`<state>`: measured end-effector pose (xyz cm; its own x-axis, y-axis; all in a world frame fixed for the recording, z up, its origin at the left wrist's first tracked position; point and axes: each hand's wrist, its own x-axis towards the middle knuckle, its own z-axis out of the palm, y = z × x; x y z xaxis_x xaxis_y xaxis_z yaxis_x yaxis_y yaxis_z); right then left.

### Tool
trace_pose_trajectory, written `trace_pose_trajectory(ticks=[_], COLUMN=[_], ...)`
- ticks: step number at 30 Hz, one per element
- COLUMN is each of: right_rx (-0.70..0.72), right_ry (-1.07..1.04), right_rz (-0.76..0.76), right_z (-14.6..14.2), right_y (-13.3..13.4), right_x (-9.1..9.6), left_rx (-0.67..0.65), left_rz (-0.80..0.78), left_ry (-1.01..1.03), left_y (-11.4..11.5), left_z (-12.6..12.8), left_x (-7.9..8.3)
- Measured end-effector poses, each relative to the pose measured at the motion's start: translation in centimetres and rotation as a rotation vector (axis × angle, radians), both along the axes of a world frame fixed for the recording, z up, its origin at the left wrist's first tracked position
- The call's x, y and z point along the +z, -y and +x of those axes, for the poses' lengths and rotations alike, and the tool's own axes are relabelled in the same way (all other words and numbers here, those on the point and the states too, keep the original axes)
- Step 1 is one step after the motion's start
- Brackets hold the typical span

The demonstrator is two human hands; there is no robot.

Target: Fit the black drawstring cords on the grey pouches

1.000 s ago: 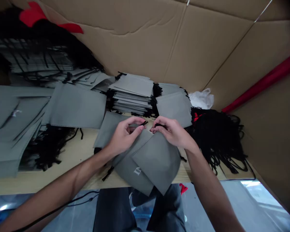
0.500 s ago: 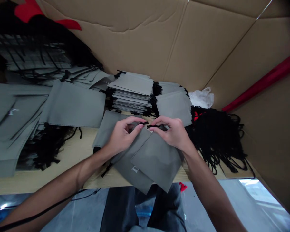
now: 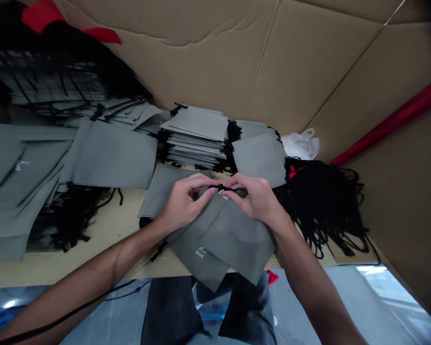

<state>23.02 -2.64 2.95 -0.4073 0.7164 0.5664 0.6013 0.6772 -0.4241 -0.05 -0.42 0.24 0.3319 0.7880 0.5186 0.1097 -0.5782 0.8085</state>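
Note:
A grey fabric drawstring pouch (image 3: 237, 239) lies at the table's front edge, on top of another grey pouch (image 3: 192, 249) with a white label. My left hand (image 3: 183, 201) is closed, pinching the pouch's top edge and the end of a black cord (image 3: 227, 189). My right hand (image 3: 258, 199) is closed too, gripping the other part of that cord at the pouch's top right. The fingertips of both hands almost meet over the cord.
A stack of grey pouches (image 3: 197, 139) stands behind my hands, with more pouches (image 3: 111, 155) spread to the left. A heap of black cords (image 3: 326, 206) lies to the right, a white plastic bag (image 3: 301, 143) behind it. Cardboard walls (image 3: 273, 62) surround the wooden table (image 3: 104, 230).
The black cord has come further out between my hands and my right hand now grips it. The top pouch has shifted slightly right and down.

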Motion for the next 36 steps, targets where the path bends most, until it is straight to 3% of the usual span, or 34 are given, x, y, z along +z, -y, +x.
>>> trace_pose_trajectory(ticks=[10,22,36], right_rx=[0.034,0.017,0.016], right_ry=[-0.029,-0.056,-0.020], right_rz=[0.032,-0.195,-0.156], right_z=[-0.14,-0.09,-0.05], right_y=[0.20,0.46,0.56], right_x=[0.33,0.36,0.86], left_rx=[0.040,0.056,0.065], left_rz=[0.047,0.061,0.106], left_ry=[-0.006,-0.017,-0.057], left_y=[0.17,0.46,0.43], left_z=[0.02,0.12,-0.08], left_x=[0.05,0.39,-0.01])
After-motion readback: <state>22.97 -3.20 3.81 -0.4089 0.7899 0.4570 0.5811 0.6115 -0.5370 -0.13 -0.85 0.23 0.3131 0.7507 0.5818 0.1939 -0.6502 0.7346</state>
